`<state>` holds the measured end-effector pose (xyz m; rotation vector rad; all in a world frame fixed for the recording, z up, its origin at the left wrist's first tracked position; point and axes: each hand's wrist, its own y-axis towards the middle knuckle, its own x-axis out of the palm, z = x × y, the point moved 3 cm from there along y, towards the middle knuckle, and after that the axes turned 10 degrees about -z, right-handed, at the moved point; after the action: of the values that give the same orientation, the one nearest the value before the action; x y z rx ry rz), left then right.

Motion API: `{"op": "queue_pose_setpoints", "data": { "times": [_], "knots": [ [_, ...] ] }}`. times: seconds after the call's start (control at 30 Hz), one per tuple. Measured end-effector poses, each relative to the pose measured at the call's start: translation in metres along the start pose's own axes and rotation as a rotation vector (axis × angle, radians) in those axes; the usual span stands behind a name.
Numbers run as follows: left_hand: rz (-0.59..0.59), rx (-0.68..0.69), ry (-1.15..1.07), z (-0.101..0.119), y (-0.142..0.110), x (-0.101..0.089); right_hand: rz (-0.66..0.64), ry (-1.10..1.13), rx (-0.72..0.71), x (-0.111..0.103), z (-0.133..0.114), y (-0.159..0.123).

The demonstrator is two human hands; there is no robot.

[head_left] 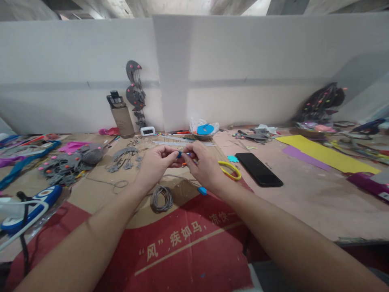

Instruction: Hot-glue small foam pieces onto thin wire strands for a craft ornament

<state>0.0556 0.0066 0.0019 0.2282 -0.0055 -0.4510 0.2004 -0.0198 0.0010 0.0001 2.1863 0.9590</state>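
Observation:
Both my hands are raised over the middle of the table, fingertips almost meeting. Between the thumb and fingers of my left hand (158,164) a small dark blue piece (179,154) shows, too small to make out further. The closed fingers of my right hand (202,164) meet it from the other side. Beside my right wrist lies a yellow loop handle (238,172), its other end hidden by the hand. Below the hands a coil of grey cord (161,198) rests on the cardboard (179,243), and a bright blue scrap (202,190) lies near it.
A black phone (259,169) lies to the right, before yellow sheets (328,154). At the back stand a bottle (120,117) and a bowl (204,132) with blue pieces. Grey felt pieces with coloured dots (73,162) and a blue-white power strip (33,209) are left.

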Motion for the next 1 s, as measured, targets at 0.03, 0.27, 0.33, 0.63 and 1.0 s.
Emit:
{"op": "queue_pose_setpoints", "data": {
  "times": [0.03, 0.27, 0.33, 0.63, 1.0],
  "knots": [
    [0.004, 0.006, 0.005, 0.0, 0.0, 0.0, 0.004, 0.008, 0.002, 0.001, 0.0, 0.0],
    [0.029, 0.034, 0.053, 0.0, -0.001, 0.0, -0.014, 0.067, 0.07, 0.001, 0.002, 0.001],
    [0.027, 0.048, 0.076, -0.001, 0.0, 0.0, -0.026, 0.079, 0.083, 0.0, 0.001, 0.001],
    [0.063, 0.117, 0.189, 0.002, -0.001, -0.002, -0.133, 0.121, 0.1, 0.003, 0.001, 0.003],
    [0.412, 0.317, -0.241, 0.011, 0.019, -0.063, -0.392, 0.025, -0.185, 0.026, -0.037, -0.012]
  ]
}}
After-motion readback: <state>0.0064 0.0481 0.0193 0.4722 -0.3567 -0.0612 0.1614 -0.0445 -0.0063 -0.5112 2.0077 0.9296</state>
